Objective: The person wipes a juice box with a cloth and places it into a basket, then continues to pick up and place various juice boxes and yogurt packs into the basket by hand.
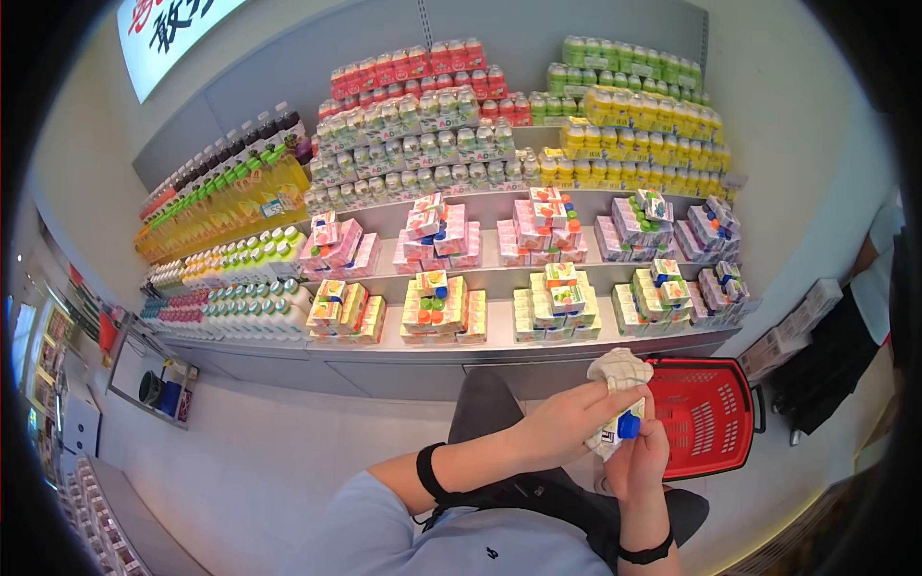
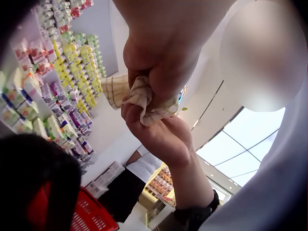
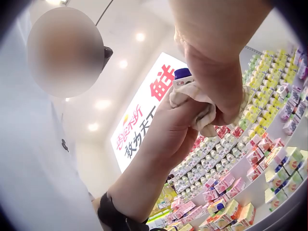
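A small drink carton [image 1: 608,440] with a blue cap [image 1: 629,425] is held in front of my body, partly wrapped in a pale checked cloth [image 1: 619,368]. My left hand [image 1: 569,420] grips the cloth against the carton, fingers reaching across its top side. From the lower right, my right hand [image 1: 642,455] holds the carton, thumb beside the cap. In the left wrist view, folds of cloth [image 2: 140,98] bunch between both hands. The blue cap [image 3: 182,73] sticks out past the cloth in the right wrist view; most of the carton is hidden.
A red shopping basket [image 1: 706,418] stands just beyond my right hand. Ahead, a stepped shelf [image 1: 384,278] carries stacked cartons [image 1: 444,312] and packs of bottles [image 1: 413,149]. Another person in dark clothing [image 1: 831,355] stands at the far right, near white boxes [image 1: 792,322].
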`<action>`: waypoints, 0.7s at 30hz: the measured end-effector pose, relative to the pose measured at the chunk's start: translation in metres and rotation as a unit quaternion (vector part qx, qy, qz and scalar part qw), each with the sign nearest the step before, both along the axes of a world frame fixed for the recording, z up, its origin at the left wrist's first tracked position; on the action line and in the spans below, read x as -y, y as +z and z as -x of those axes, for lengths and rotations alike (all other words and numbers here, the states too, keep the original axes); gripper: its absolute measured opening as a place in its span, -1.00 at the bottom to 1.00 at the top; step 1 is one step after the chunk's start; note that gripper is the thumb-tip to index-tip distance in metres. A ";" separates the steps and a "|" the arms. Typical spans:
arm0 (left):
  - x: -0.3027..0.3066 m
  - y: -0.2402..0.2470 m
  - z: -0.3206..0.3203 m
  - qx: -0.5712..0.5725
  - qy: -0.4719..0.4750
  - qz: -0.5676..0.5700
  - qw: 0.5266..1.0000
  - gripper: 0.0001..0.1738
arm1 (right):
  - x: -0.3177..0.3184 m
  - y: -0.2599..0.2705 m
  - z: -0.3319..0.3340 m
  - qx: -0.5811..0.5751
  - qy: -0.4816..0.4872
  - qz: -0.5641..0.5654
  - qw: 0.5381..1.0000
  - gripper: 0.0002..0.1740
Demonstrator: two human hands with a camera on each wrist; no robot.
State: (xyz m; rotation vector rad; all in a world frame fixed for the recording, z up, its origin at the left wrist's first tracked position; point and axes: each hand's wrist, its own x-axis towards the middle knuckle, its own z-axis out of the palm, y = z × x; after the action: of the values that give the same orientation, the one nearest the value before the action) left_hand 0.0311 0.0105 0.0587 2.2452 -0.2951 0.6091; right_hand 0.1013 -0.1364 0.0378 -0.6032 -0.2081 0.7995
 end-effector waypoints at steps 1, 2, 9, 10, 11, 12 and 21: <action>-0.005 0.001 0.001 -0.018 -0.007 -0.007 1.000 -0.23 | -0.002 -0.001 0.000 0.005 0.009 0.000 1.000 -0.24; -0.010 0.002 0.002 -0.038 -0.016 -0.012 0.999 -0.22 | -0.002 -0.004 0.000 0.008 0.017 0.002 1.000 -0.23; -0.020 -0.011 0.011 0.061 0.074 -0.045 0.994 -0.40 | -0.004 -0.008 -0.006 0.005 0.069 0.007 0.998 -0.37; -0.023 -0.010 0.012 0.061 0.076 -0.051 0.994 -0.39 | -0.004 -0.011 -0.009 -0.012 0.087 0.012 0.996 -0.39; -0.025 -0.010 0.012 0.060 0.078 -0.057 0.993 -0.37 | -0.004 -0.013 -0.009 -0.030 0.105 0.016 0.994 -0.41; -0.025 -0.010 0.009 0.072 0.064 -0.051 0.994 -0.36 | -0.006 -0.013 -0.008 -0.041 0.103 0.023 0.994 -0.43; -0.022 -0.028 0.018 -0.002 0.055 -0.007 0.998 -0.27 | -0.014 -0.011 0.003 -0.010 0.070 0.031 0.997 -0.44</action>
State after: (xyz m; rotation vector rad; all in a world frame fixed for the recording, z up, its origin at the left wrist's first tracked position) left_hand 0.0135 0.0326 0.0312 2.2880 -0.1759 0.6607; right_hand 0.0985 -0.1224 0.0269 -0.6450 -0.2096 0.9497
